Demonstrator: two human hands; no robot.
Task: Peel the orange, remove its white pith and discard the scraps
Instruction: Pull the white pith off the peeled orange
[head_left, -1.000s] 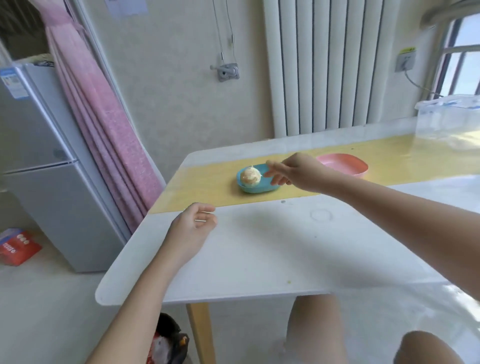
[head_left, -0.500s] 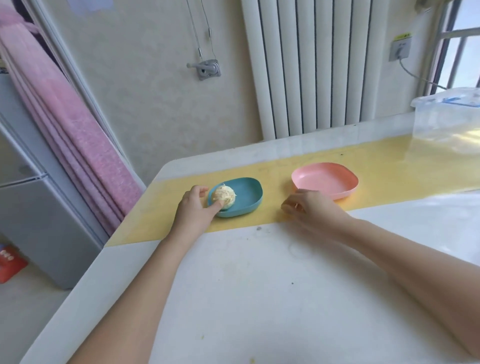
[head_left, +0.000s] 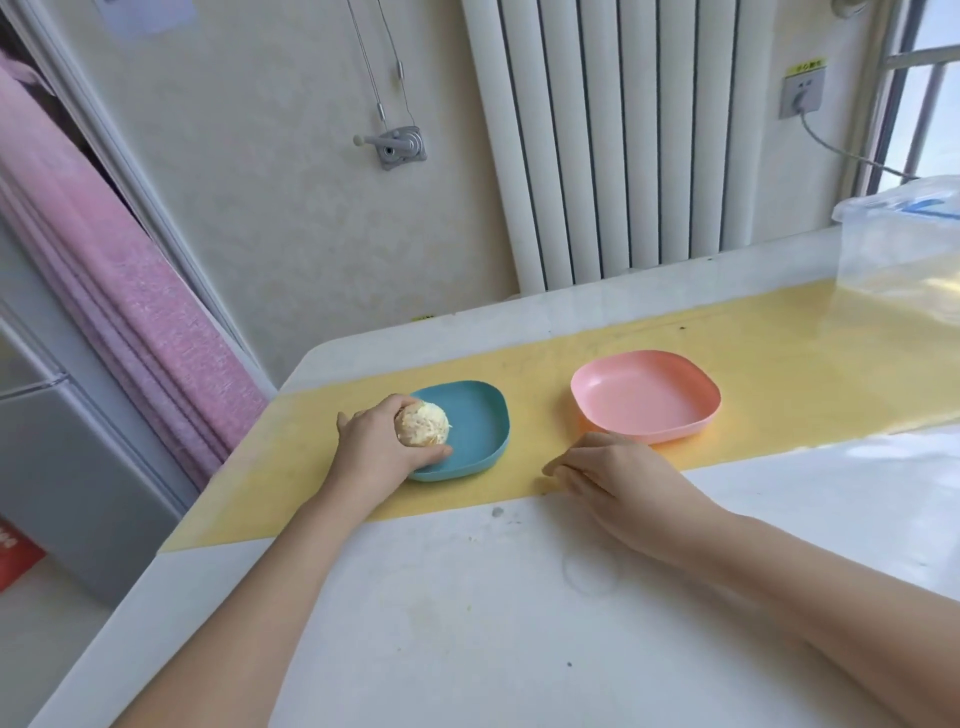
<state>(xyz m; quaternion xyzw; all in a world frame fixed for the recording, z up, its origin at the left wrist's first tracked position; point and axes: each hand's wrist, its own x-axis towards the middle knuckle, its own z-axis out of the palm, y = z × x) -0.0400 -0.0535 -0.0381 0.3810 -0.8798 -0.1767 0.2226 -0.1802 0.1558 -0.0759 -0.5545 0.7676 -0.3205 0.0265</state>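
Left hand (head_left: 375, 444) now round orange (head_left: 423, 423) (pithy)

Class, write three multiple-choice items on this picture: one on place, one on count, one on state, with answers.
1. Where is the peeled orange? A on the floor; B in the blue dish; C on the radiator.
2. How many coloured dishes lie on the yellow runner? A one; B three; C two.
3. What is the left hand doing? A gripping the orange; B lying flat; C pointing.
Answers: 1 B, it is at that dish's left side. 2 C, the blue dish and the pink dish. 3 A, it curls round the orange.
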